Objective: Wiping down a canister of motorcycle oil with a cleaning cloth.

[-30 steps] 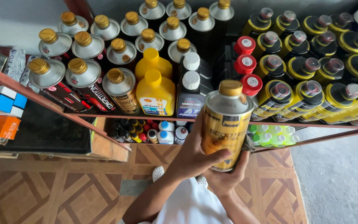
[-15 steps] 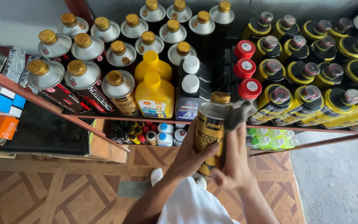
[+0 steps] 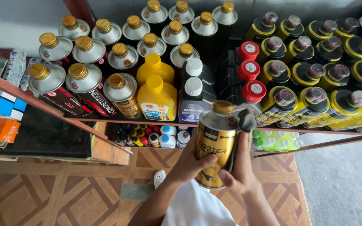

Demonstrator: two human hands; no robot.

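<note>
A gold-labelled metal oil can with a gold screw cap is held upright in front of the shelf, below the row of red-capped bottles. It is gripped from the left by the left hand, whose fingers are wrapped round the lower body with the thumb across the label. The right hand is pressed flat against the can's right side, its fingers closed over a dark grey cloth that reaches the can's shoulder.

The can is judged rigid and, if full, fairly heavy; its smooth painted wall is likely slippery, more so if oily, and thin enough to dent. The firmest hold would be round the cylindrical body, not the narrow cap.

Compared with a second ago, the can has been lowered and shifted left, and the right hand, then cupped beneath it, has been brought up its side with the cloth.
</note>
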